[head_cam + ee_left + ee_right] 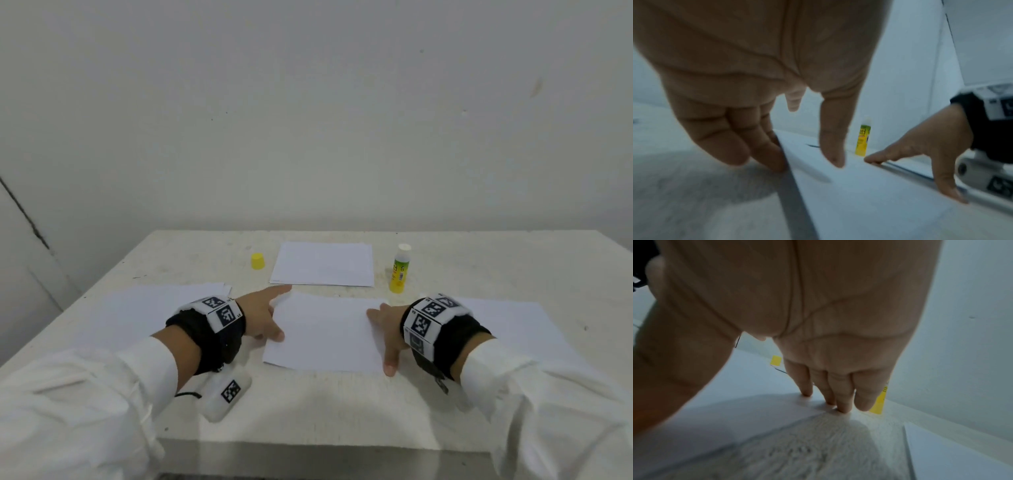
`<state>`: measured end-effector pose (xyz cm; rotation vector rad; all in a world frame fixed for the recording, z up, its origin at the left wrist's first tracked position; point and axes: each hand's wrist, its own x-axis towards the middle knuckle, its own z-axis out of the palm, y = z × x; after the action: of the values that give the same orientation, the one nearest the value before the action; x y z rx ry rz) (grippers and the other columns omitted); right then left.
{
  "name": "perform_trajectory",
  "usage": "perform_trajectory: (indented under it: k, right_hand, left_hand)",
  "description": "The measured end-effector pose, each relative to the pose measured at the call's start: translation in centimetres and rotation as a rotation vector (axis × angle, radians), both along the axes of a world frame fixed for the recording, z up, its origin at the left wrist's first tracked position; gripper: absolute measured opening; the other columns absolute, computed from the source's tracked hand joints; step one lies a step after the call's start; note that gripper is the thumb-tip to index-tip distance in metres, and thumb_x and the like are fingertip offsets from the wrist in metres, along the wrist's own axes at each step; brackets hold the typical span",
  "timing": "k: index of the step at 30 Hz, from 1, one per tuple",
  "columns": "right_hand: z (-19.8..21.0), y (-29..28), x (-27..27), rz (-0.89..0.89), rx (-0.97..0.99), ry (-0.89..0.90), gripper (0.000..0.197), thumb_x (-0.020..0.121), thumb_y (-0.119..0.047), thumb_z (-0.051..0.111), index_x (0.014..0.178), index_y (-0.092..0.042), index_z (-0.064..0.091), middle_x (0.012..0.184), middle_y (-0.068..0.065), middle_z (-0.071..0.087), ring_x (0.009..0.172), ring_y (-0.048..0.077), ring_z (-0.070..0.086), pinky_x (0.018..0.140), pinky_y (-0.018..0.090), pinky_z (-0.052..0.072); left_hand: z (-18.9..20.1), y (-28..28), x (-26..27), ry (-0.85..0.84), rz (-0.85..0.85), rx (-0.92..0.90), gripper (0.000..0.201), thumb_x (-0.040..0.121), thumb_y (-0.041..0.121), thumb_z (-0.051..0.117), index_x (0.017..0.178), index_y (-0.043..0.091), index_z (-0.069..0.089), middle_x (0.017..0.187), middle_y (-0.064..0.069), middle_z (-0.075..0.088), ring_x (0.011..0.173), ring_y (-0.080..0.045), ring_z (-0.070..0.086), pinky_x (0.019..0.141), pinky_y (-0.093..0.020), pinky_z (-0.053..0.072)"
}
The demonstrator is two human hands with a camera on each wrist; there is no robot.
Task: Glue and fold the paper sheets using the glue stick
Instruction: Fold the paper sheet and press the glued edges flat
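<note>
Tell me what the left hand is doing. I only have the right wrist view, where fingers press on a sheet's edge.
Observer: The left hand touches the opposite, left edge of the same centre sheet, with its fingers fairly straight.
Operator: Is the glue stick capped? Fingers hide most of it here.
Observer: No. The glue stick stands upright without its yellow cap, which sits apart, left of the far sheet.
Operator: Any other paper?
Observer: Yes. The left sheets lie beside the left wrist, and the right sheet lies beyond the right hand.
</note>
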<state>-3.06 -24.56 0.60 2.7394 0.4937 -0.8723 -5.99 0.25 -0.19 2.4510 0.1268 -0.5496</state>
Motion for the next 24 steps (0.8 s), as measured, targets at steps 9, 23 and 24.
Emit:
perform_trajectory:
  k: [9,23,24]
  right_hand:
    - [1.6,-1.1,0.6,-0.387,0.606,0.016,0.051,0.081,-0.032,0.073,0.125,-0.019,0.051,0.113,-0.002,0.045,0.097,0.015,0.044,0.067,0.017,0.038]
    - [1.4,5.7,10.7,-0.584,0.521,-0.182,0.029,0.09,-0.016,0.052,0.064,-0.011,0.041,0.073,0.0,0.045,0.086,0.021,0.05,0.069,0.024,0.04]
    - [1.2,6.0,11.4,-0.591,0.489,-0.195,0.029,0.09,-0.016,0.052,0.063,-0.013,0.04,0.07,0.0,0.043,0.084,0.021,0.05,0.072,0.025,0.041]
  left_hand:
    - [1.5,2.6,-0.5,-0.2,0.112,-0.169,0.04,0.082,0.003,0.07,0.11,0.032,0.067,0.126,0.004,0.056,0.097,-0.005,0.057,0.09,-0.015,0.036]
    - [1.6,2.7,12.1,-0.132,0.073,0.172,0.053,0.093,0.008,0.056,0.144,0.014,0.041,0.148,-0.005,0.041,0.134,-0.02,0.041,0.109,-0.022,0.029]
    - [1.5,2.5,12.9,-0.103,0.038,0.221,0.054,0.096,0.008,0.051,0.147,0.013,0.034,0.152,-0.006,0.035,0.138,-0.02,0.036,0.11,-0.022,0.025]
